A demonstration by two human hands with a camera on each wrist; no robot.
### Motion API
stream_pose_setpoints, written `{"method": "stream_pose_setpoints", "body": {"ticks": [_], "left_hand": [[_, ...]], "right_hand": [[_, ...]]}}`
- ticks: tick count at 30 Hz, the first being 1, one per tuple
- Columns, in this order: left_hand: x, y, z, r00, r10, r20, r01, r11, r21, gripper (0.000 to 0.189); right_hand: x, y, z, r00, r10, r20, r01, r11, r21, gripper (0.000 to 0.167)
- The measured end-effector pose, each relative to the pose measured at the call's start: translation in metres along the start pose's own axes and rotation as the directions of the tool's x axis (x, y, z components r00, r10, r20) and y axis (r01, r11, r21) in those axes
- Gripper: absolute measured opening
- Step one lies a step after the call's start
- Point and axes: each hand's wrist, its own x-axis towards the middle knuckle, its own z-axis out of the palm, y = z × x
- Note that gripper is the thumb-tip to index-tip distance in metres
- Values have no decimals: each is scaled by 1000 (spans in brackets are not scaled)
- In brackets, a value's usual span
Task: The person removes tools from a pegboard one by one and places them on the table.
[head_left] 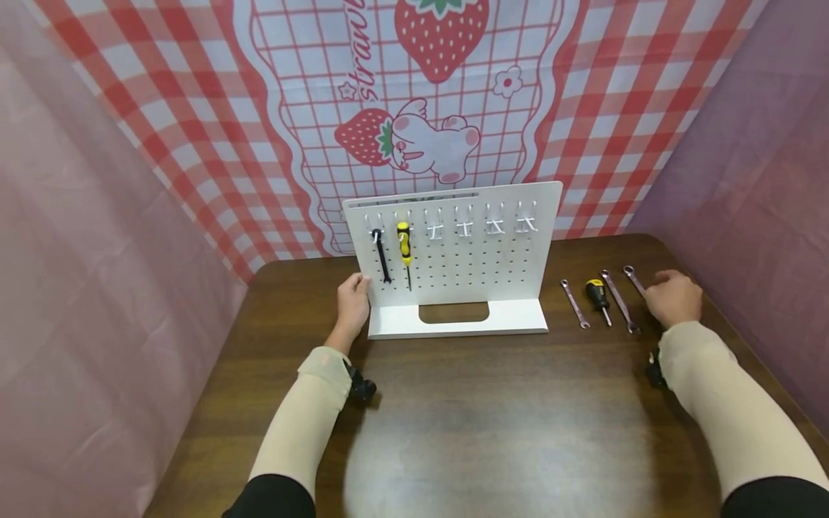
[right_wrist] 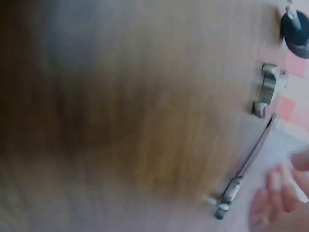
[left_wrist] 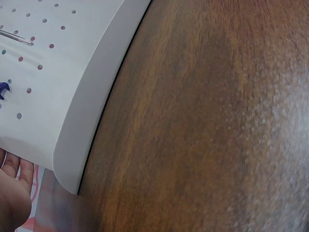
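A white pegboard stand [head_left: 466,277] stands upright at the back of the table. My left hand [head_left: 352,302] grips its left edge, fingers behind the board in the left wrist view. From its leftmost hook hangs a black wrench [head_left: 381,256]; beside that hangs a yellow-and-black screwdriver [head_left: 404,244]. On the right, my right hand [head_left: 673,297] is over the lower part of the outermost silver wrench [head_left: 634,280]. In the right wrist view its loosely bent fingers [right_wrist: 275,193] are beside that wrench [right_wrist: 246,164], with a gap between them.
Left of the right hand lie another silver wrench [head_left: 619,302], a short black-and-yellow screwdriver [head_left: 597,293] and a smaller wrench [head_left: 573,303]. More white hooks [head_left: 495,221] line the board's top. A checked strawberry cloth [head_left: 311,129] hangs behind the wooden table [head_left: 492,417], with pink curtains at both sides.
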Motion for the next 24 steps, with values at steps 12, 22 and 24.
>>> {"method": "stream_pose_setpoints", "body": {"ticks": [12,22,24], "left_hand": [[-2,3,-1,1000,-1,4,1,1000,9,19],[-2,3,-1,1000,2,9,-3,1000,5,18],[-2,4,-1,1000,2,8,-2,1000,10,19]], "right_hand": [[-16,-89,1,887,-62,-458,264,882,390,29],[-52,-156,19,899,-105,-424,367,710,601,14],[-61,-169,22,906,-122,-406,374,679,632,13]]}}
